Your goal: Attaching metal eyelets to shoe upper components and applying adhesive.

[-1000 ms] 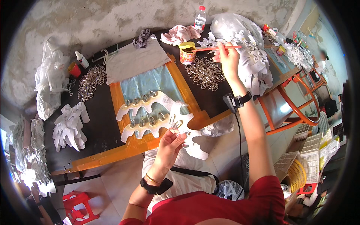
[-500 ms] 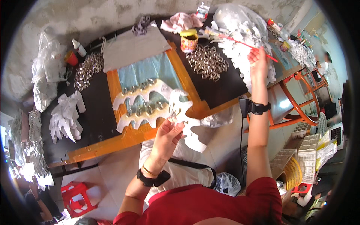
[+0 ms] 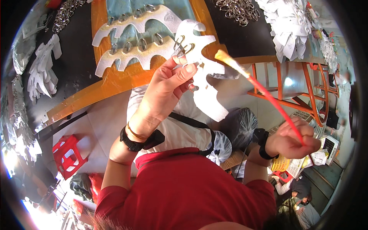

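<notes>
My left hand (image 3: 163,86) is closed, pinching a white, scalloped, felt-like piece (image 3: 210,100) in front of the table's near edge. Metal rings (image 3: 183,46) lie against that piece just beyond my fingertips. Out to the right, my right hand (image 3: 291,140) grips a brush (image 3: 266,94) by the end of its thin red handle. Its yellowish bristles (image 3: 224,56) point toward the white piece and appear apart from it. Two similar white strips, a far one (image 3: 153,20) and a near one (image 3: 134,57), rest on the table with metal rings along them and yellowish smears.
Cut white pieces form a left pile (image 3: 44,69) and a right pile (image 3: 287,28) on the black tabletop. Metal rings are heaped at the far right (image 3: 239,11) and far left (image 3: 66,15). Below stand a red plastic stool (image 3: 68,153) and an orange-brown chair frame (image 3: 281,96).
My right hand has come back from the far right pile toward my body with the brush, whose bristles now face the held piece. The view has tilted lower; my left hand keeps its pinch.
</notes>
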`<state>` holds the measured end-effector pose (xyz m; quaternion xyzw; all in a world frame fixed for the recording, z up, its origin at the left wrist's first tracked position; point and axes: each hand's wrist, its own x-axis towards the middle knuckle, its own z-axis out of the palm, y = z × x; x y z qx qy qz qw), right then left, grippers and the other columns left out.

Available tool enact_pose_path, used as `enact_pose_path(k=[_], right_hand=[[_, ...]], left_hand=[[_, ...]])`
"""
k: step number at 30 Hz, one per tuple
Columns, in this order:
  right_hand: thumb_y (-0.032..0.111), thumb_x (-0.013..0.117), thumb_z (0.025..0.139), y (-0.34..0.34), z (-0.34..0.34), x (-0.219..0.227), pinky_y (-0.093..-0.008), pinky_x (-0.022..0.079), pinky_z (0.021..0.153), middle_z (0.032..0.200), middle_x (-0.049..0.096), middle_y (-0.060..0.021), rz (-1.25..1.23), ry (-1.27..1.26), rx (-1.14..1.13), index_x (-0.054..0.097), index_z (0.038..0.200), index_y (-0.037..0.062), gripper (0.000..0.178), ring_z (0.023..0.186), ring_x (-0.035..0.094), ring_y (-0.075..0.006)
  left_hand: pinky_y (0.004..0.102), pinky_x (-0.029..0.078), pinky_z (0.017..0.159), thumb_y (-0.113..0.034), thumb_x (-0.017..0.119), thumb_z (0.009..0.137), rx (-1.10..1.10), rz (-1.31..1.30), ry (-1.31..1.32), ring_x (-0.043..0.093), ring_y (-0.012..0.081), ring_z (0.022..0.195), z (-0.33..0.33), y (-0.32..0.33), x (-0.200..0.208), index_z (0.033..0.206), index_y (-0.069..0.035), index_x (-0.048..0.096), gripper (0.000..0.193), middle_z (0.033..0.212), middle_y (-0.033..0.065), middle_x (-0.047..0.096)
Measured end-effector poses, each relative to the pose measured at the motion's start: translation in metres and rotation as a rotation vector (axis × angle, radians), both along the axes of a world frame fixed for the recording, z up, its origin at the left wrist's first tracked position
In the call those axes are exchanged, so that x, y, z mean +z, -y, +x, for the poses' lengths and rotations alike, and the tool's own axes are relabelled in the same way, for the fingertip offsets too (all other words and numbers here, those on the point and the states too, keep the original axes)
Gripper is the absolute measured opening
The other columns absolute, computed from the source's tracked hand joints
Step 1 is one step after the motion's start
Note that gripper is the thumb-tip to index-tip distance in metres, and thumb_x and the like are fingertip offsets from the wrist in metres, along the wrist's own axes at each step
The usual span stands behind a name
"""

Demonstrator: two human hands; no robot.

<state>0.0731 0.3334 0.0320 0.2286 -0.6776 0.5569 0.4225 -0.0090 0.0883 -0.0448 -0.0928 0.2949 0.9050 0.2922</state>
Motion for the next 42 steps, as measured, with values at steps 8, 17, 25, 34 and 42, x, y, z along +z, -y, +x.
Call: enact_pose_path(k=[8, 17, 25, 34, 42], right_hand=[[0.030, 0.027, 0.094, -0.005, 0.013, -0.009, -0.0287, 0.045, 0.033, 0.055, 0.048, -0.0134, 0.099, 0.010, 0.086, 0.033, 0.083, 0.0016, 0.031, 0.037, 0.050, -0.0192], [0.030, 0.029, 0.093, -0.003, 0.012, -0.013, -0.0276, 0.045, 0.033, 0.056, 0.049, -0.0131, 0.201, 0.024, 0.022, 0.036, 0.086, 0.0036, 0.028, 0.037, 0.051, -0.0188], [0.030, 0.032, 0.093, 0.001, 0.014, -0.017, -0.0280, 0.044, 0.032, 0.055, 0.049, -0.0143, 0.155, 0.071, 0.017, 0.035, 0.085, 0.0014, 0.030, 0.036, 0.051, -0.0193], [0.030, 0.032, 0.093, 0.000, 0.017, -0.019, -0.0287, 0.042, 0.029, 0.053, 0.049, -0.0150, 0.124, 0.092, -0.017, 0.033, 0.082, 0.0011, 0.031, 0.035, 0.051, -0.0209], [0.031, 0.031, 0.093, -0.002, 0.019, -0.017, -0.0285, 0.042, 0.030, 0.053, 0.047, -0.0147, 0.072, 0.162, -0.052, 0.032, 0.081, 0.0019, 0.032, 0.034, 0.048, -0.0193]], left_hand=[[0.0235, 0.048, 0.066, -0.012, 0.062, 0.081, -0.017, -0.008, -0.110, 0.057, 0.0075, 0.074, 0.004, -0.001, 0.002, 0.093, -0.008, 0.054, 0.014, 0.085, 0.0016, 0.063], [0.0225, 0.048, 0.068, -0.010, 0.064, 0.079, 0.014, -0.013, -0.040, 0.059, 0.0080, 0.076, 0.005, -0.006, -0.002, 0.094, -0.009, 0.055, 0.017, 0.083, 0.0011, 0.064], [0.0221, 0.046, 0.071, -0.008, 0.064, 0.079, 0.041, -0.021, -0.024, 0.059, 0.0080, 0.078, 0.007, -0.010, -0.002, 0.092, -0.011, 0.055, 0.017, 0.083, 0.0008, 0.064], [0.0217, 0.046, 0.072, -0.007, 0.064, 0.079, 0.076, -0.043, -0.023, 0.060, 0.0084, 0.077, 0.007, -0.015, -0.004, 0.088, -0.012, 0.053, 0.015, 0.080, 0.0007, 0.064], [0.0215, 0.046, 0.068, -0.004, 0.066, 0.077, 0.111, -0.176, -0.172, 0.058, 0.0072, 0.072, 0.006, -0.016, -0.004, 0.089, -0.007, 0.051, 0.019, 0.078, 0.0019, 0.063]])
